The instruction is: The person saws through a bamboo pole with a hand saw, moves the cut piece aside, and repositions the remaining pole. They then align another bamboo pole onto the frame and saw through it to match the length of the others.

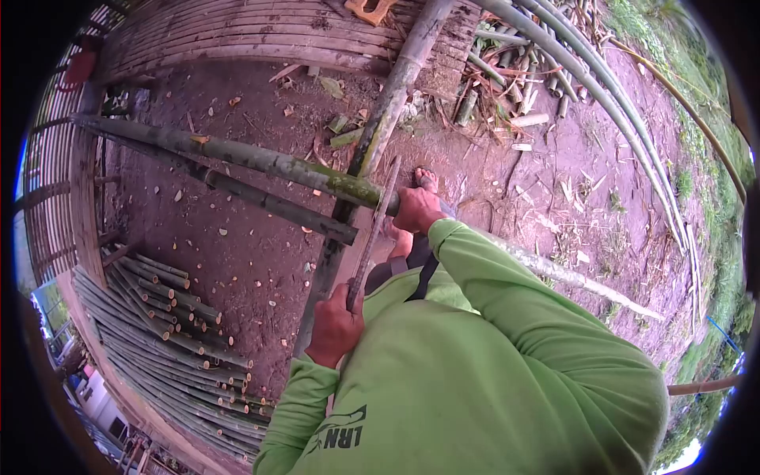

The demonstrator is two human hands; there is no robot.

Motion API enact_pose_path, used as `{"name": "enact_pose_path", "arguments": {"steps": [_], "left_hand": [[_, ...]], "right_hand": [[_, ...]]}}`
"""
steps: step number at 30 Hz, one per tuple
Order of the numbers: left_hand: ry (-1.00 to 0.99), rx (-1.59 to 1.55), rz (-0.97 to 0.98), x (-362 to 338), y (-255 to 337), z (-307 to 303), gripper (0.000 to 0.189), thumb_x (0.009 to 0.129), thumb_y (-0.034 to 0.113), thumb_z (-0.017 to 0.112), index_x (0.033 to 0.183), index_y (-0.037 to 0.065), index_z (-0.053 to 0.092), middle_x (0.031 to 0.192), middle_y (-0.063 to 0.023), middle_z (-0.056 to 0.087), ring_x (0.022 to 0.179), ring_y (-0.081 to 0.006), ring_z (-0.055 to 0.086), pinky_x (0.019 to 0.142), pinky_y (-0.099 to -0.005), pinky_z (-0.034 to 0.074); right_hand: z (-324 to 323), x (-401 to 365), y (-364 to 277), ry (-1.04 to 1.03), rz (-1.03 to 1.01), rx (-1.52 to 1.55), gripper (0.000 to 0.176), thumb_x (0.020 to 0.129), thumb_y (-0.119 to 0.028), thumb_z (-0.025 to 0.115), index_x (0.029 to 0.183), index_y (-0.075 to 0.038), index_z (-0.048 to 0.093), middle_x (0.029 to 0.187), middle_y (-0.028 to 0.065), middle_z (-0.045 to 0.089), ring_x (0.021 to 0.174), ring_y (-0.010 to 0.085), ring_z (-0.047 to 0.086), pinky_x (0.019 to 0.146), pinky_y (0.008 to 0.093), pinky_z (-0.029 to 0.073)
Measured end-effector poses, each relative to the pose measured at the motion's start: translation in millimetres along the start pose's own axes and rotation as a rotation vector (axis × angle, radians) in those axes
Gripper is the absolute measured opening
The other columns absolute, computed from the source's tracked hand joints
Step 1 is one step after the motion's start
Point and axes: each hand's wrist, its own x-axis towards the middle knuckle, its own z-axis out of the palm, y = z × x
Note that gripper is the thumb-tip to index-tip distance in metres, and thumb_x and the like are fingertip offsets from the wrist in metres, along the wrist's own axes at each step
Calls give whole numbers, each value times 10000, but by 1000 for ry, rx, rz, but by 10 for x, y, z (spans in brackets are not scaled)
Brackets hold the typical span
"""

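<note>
A long green bamboo pole (269, 162) runs in from the left, mossy near its right end. My right hand (418, 210) is closed around it near that end. In my left hand (336, 326), held close to my body, is a long narrow blade (380, 214). It points away from me and crosses the pole just left of my right hand. Whether its edge has saw teeth is too fine to see, and my fingers hide the handle. Under the pole passes a thick bamboo crosspiece (388, 103). Beside it lies a second, darker bamboo pole (269, 202).
Many cut bamboo poles (170, 356) are stacked at lower left. Bamboo offcuts (530, 75) lie piled at upper right, near long curved poles (602, 75). A slatted bamboo platform (261, 32) stands ahead. My bare foot (427, 178) is on the muddy ground (214, 261).
</note>
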Motion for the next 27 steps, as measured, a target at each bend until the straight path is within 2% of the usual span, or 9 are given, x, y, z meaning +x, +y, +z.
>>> {"name": "enact_pose_path", "arguments": {"steps": [4, 6, 9, 11, 14, 17, 21, 24, 27], "left_hand": [[76, 10, 70, 1007, -262, 609, 235, 893, 259, 571, 913, 25, 570, 736, -265, 612, 751, -472, 603, 652, -562, 476], [157, -12, 154, 1290, -260, 798, 225, 898, 237, 576, 874, 13, 562, 713, -274, 593, 696, -480, 589, 577, -538, 458], [135, -28, 171, 945, -195, 625, 234, 898, 241, 576, 885, 7, 563, 708, -271, 592, 699, -478, 591, 570, -536, 454], [76, -42, 59, 159, -198, 257, 211, 890, 214, 597, 942, 11, 571, 677, -252, 592, 679, -446, 613, 555, -510, 469], [-11, -9, -46, -671, -313, -108, 201, 881, 183, 618, 975, 9, 578, 653, -235, 594, 655, -411, 631, 536, -494, 475], [106, -47, 76, -278, -399, 148, 219, 873, 207, 619, 956, 9, 579, 673, -246, 600, 654, -427, 623, 554, -508, 475], [212, -13, 177, 782, -465, 666, 258, 866, 237, 603, 958, -2, 576, 710, -265, 605, 673, -457, 610, 601, -529, 480], [180, -1, 229, 462, -384, 492, 252, 865, 227, 613, 967, -1, 575, 702, -256, 607, 666, -447, 615, 586, -521, 484], [69, -61, 14, -579, -343, 18, 238, 863, 212, 631, 983, 13, 577, 693, -247, 608, 662, -435, 620, 568, -513, 483]], "right_hand": [[-40, 65, 41, 14, 5, 34, 395, 692, -264, 667, 1035, -66, 664, 1028, 203, 675, 993, 351, 654, 869, 424, 519], [-37, 44, 38, 62, -4, -10, 397, 701, -286, 666, 1036, -73, 664, 1027, 201, 675, 997, 352, 651, 871, 423, 516], [-56, 137, 58, 28, 12, 49, 457, 672, -342, 697, 1037, -70, 658, 1068, 201, 645, 1023, 343, 631, 888, 423, 500], [-67, 103, -11, -7, 50, 74, 503, 606, -294, 718, 1038, -48, 639, 1191, 217, 571, 1112, 365, 571, 949, 431, 477], [5, 158, -34, 77, -19, -2, 539, 591, -299, 726, 1045, -26, 626, 1182, 195, 571, 1103, 337, 580, 927, 417, 491], [230, 305, 134, 176, -38, -60, 518, 605, -290, 714, 1044, -28, 630, 1136, 190, 600, 1075, 326, 603, 915, 407, 501], [157, 180, 38, 82, 19, -47, 506, 614, -318, 725, 1034, -48, 647, 1016, 175, 670, 982, 330, 654, 870, 405, 520], [-5, 159, 9, 69, 33, 49, 509, 611, -331, 731, 1033, -57, 655, 995, 174, 681, 969, 331, 659, 855, 406, 524], [47, 136, 6, 88, 54, 112, 494, 616, -328, 730, 1036, -77, 663, 993, 173, 683, 970, 328, 660, 853, 404, 524]]}}
